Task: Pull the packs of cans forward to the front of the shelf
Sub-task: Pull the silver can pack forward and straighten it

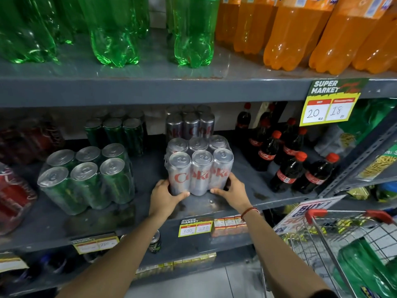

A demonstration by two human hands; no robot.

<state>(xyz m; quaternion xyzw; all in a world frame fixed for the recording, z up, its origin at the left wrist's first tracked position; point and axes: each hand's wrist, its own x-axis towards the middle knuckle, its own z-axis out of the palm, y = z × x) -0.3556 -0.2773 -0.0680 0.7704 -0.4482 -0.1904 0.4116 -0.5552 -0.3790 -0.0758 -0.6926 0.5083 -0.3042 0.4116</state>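
A shrink-wrapped pack of silver cola cans (198, 166) stands on the grey middle shelf (268, 190), a little back from its front edge. My left hand (164, 195) grips its lower left corner and my right hand (233, 190) grips its lower right corner. A second silver pack (190, 124) stands behind it, deep in the shelf. To the left a pack of green cans (86, 177) sits near the front, with another green pack (115, 131) behind it. A red can pack (12, 194) is at the far left edge.
Small cola bottles (285, 158) crowd the shelf right of the silver pack. Green and orange bottles (193, 33) fill the shelf above. A shopping cart (348, 250) with a red handle stands at lower right. Price tags (330, 104) hang on the shelf edges.
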